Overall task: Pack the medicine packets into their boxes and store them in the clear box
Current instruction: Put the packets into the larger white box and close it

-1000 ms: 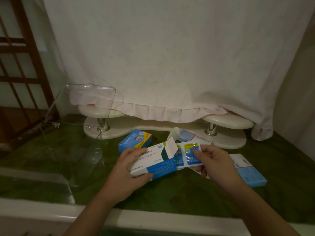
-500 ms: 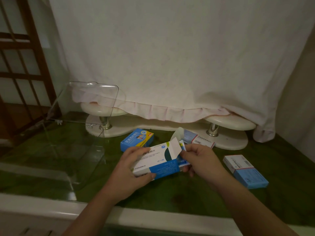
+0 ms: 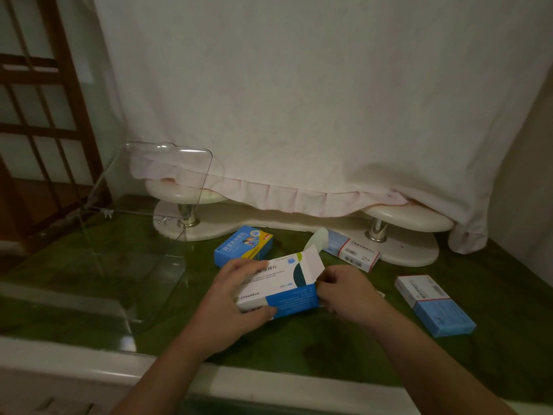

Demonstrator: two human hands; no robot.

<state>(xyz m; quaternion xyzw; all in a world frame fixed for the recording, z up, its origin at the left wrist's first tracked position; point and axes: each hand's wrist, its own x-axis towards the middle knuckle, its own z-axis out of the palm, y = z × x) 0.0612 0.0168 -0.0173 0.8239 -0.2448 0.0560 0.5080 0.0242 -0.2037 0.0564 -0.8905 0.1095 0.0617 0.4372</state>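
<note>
I see a green table (image 3: 374, 348) with a white cloth (image 3: 299, 100) hanging behind it. A clear box (image 3: 140, 241) stands at the left, lid up. My left hand (image 3: 236, 298) grips a white and blue medicine box (image 3: 281, 287), flap open, above the table's centre. My right hand (image 3: 347, 290) presses curled fingers at its open end. Three more boxes lie nearby: blue and yellow (image 3: 243, 245), white and red (image 3: 351, 253), pale blue (image 3: 434, 304).
</note>
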